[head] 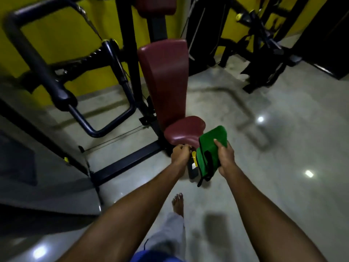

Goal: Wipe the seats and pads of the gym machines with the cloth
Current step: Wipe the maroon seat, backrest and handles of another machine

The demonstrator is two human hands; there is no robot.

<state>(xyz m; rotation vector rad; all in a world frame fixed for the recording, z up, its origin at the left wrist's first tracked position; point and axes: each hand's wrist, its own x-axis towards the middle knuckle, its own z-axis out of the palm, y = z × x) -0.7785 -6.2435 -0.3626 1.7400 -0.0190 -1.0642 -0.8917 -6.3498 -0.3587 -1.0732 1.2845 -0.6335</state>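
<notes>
A maroon seat (184,130) and a tall maroon back pad (167,76) belong to the machine in front of me; a second maroon pad (155,6) sits at the top edge. My right hand (225,157) is shut on a folded green cloth with black trim (209,152), held just right of the seat's front edge. My left hand (180,153) is closed on a dark object with yellow parts (193,163) just below the seat's front; what that object is I cannot tell.
Black machine arms (47,72) and a frame bar (128,163) stand to the left. Another black machine (264,44) is at the back right against the yellow wall. Shiny grey floor (283,167) spreads to the right. My bare foot (178,204) is below.
</notes>
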